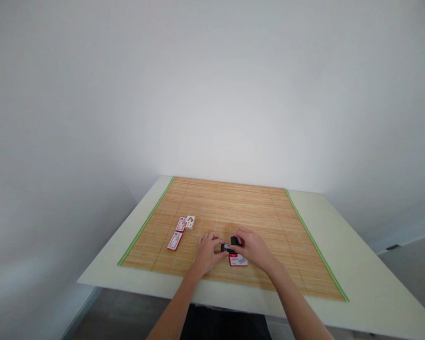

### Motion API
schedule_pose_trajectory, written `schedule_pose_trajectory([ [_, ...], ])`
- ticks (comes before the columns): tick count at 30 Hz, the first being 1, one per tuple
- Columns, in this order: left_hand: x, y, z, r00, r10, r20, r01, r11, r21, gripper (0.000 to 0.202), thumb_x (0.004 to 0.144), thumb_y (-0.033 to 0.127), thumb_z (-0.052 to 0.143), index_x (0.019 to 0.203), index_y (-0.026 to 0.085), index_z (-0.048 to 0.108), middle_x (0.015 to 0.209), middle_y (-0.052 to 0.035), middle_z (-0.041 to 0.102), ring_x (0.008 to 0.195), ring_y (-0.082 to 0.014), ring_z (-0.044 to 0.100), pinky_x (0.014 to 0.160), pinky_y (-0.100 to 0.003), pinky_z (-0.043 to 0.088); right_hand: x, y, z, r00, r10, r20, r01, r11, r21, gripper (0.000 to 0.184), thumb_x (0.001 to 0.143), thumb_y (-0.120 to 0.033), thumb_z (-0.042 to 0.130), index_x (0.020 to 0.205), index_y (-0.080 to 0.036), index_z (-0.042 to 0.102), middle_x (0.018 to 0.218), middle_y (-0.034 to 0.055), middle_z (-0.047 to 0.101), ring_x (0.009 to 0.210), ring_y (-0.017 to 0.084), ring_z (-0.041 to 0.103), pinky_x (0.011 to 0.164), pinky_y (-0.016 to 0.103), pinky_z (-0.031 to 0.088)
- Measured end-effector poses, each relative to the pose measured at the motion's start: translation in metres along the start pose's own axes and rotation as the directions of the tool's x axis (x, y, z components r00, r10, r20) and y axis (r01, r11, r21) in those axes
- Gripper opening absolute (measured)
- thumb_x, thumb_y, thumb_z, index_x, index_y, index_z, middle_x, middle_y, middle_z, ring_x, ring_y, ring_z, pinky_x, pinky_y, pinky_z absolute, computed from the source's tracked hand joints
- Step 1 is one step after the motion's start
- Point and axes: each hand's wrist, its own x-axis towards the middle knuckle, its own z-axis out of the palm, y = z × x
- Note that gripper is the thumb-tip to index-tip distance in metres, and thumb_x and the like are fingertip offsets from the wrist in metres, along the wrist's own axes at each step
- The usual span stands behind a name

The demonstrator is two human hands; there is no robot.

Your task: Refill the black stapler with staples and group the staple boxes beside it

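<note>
- Two hands hold the black stapler (pixel 227 248), just beyond the red-and-white packet (pixel 239 262): the left hand (pixel 207 252) has thumb and fingertips slightly parted around its left end; the right hand (pixel 252 246) pinches its right part between bent fingers.
- If the left grip loosened while the right hand pressed or tugged, the stapler could twist, slip onto the packet, or nip a fingertip.
- Its long axis runs roughly left to right beyond the packet; which end is the front, I cannot tell.

Left hand (pixel 207 253) and right hand (pixel 252 247) grip a black object (pixel 228 249).
</note>
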Motion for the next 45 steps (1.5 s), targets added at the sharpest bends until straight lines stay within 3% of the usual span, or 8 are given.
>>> schedule_pose_trajectory([
  [5,-0.001,0.001,-0.002,1.0,0.008,0.016,-0.009,1.0,0.028,0.034,0.087,0.056,0.071,0.115,0.037,0.074,0.117,-0.0042,0.062,0.114,-0.0279,0.052,0.097,-0.041,0.036,0.011,-0.009,0.031,0.999,-0.007,0.039,0.008,0.999,-0.046,0.011,0.084,-0.027,0.077,0.095,-0.025,0.074,0.095,0.003,0.064,0.09,0.02,0.06,0.076,0.028,0.043],
  [12,-0.001,0.001,0.0,0.999,0.037,-0.007,-0.037,0.997,0.065,0.036,0.089,0.056,0.069,0.119,0.036,0.071,0.116,-0.0033,0.062,0.114,-0.027,0.052,0.097,-0.04,0.037,-0.001,0.011,0.029,0.999,0.046,0.018,-0.046,0.999,-0.015,0.019,0.088,-0.038,0.074,0.102,-0.025,0.077,0.1,0.0056,0.063,0.096,0.022,0.059,0.082,0.029,0.046],
  [19,-0.006,0.019,-0.006,0.996,0.037,-0.081,-0.034,0.999,0.031,0.026,0.096,0.039,0.061,0.119,0.028,0.065,0.116,-0.0041,0.063,0.112,-0.0246,0.055,0.097,-0.039,0.04,-0.012,0.025,0.03,0.986,0.144,-0.082,-0.139,0.988,0.062,0.026,0.088,-0.034,0.07,0.111,-0.025,0.076,0.102,0.0066,0.065,0.095,0.021,0.06,0.083,0.03,0.046],
  [27,-0.016,0.056,-0.003,0.952,0.268,0.145,-0.281,0.957,0.073,0.042,0.082,0.038,0.073,0.122,0.031,0.063,0.116,-0.0053,0.065,0.109,-0.0285,0.056,0.098,-0.042,0.04,-0.029,0.062,0.039,0.918,0.349,-0.189,-0.301,0.922,0.242,0.062,0.085,-0.047,0.068,0.14,-0.018,0.061,0.065,-0.0039,0.055,0.06,0.016,0.052,0.057,0.027,0.035],
  [32,-0.011,0.05,0.009,0.995,0.094,0.045,-0.101,0.979,0.176,0.047,0.085,0.03,0.066,0.132,0.03,0.058,0.12,-0.0081,0.066,0.113,-0.03,0.056,0.1,-0.044,0.038,-0.045,0.067,0.057,0.847,0.482,-0.223,-0.313,0.792,0.524,0.078,0.085,-0.061,0.066,0.146,-0.014,0.055,0.06,-0.0066,0.048,0.052,0.014,0.044,0.05,0.025,0.032],
  [35,-0.012,0.04,0.008,0.999,-0.023,-0.033,0.029,0.981,0.191,0.047,0.087,0.039,0.068,0.131,0.029,0.059,0.124,-0.0089,0.065,0.117,-0.0315,0.055,0.102,-0.046,0.037,-0.056,0.062,0.061,0.832,0.521,-0.188,-0.312,0.721,0.619,0.082,0.088,-0.066,0.061,0.149,-0.013,0.05,0.06,-0.0072,0.047,0.048,0.013,0.044,0.047,0.025,0.034],
  [40,-0.017,0.023,-0.011,0.996,0.03,0.08,-0.037,0.996,0.086,0.08,0.068,0.056,0.086,0.137,0.032,0.055,0.135,-0.0066,0.061,0.122,-0.0323,0.053,0.104,-0.044,0.037,-0.066,0.055,0.053,0.851,0.507,-0.14,-0.321,0.711,0.625,0.071,0.09,-0.069,0.055,0.134,-0.014,0.064,0.059,-0.0043,0.051,0.046,0.013,0.044,0.046,0.025,0.034],
  [45,-0.015,0.022,-0.019,0.986,0.049,0.162,-0.058,0.997,0.055,0.069,0.069,0.047,0.087,0.131,0.032,0.061,0.124,-0.0049,0.065,0.116,-0.0301,0.057,0.097,-0.04,0.04,-0.067,0.05,0.051,0.887,0.453,-0.084,-0.316,0.731,0.605,0.062,0.094,-0.067,0.051,0.124,-0.015,0.067,0.06,-0.0042,0.052,0.043,0.011,0.044,0.043,0.022,0.032],
])
